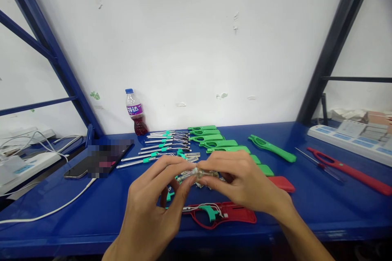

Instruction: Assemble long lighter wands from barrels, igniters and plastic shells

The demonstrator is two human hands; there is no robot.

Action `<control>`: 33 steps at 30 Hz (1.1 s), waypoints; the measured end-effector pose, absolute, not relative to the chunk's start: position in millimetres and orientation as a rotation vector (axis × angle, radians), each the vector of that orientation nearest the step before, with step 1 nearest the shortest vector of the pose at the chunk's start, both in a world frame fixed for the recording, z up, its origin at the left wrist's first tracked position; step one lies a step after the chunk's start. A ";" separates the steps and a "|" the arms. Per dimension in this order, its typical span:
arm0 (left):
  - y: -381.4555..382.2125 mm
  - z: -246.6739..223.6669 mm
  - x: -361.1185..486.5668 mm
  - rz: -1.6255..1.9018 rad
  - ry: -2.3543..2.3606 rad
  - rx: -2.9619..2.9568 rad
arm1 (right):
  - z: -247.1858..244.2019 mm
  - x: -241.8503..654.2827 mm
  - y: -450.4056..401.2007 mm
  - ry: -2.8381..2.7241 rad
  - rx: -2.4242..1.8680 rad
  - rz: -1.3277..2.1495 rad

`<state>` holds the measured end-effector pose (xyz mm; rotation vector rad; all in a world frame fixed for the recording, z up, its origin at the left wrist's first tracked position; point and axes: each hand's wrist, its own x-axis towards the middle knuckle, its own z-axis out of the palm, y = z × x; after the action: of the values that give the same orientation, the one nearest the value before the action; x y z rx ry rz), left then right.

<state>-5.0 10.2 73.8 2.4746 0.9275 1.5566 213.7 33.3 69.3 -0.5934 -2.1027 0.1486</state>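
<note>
Both hands meet above the front of the table, pinching a small clear plastic and metal lighter part [210, 174]. My left hand [153, 200] grips its left end between thumb and fingertips. At the other end, my right hand [241, 179] holds it the same way; the fingers hide much of its shape. Below them lies a red lighter half-shell [239, 214] with a teal trigger [210, 213], white wires and a metal tube in it. Behind my fingers are more small clear parts, partly hidden.
Metal rods with teal triggers [156, 145] lie at the back left, beside a row of green lighter shells [214, 138]. A bottle [134, 112] stands against the wall. A phone [78, 168] and white cable [70, 205] are left; a screwdriver [320, 165], red shell [352, 171] and power strip [352, 142] right.
</note>
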 end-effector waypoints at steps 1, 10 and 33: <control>10.3 74.1 -4.9 1.561 0.924 2.472 | 68.9 213.8 34.1 -2.092 -0.582 0.141; 7.3 73.0 -4.0 1.564 0.926 2.427 | 64.9 214.9 38.5 -2.100 -0.568 0.032; 9.5 74.8 -4.0 1.554 0.981 2.370 | 63.0 215.7 36.8 -2.129 -0.591 -0.099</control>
<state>-4.0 9.5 74.8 2.3698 0.9808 1.5544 215.7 36.8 63.0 -0.5905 -2.1289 -0.0991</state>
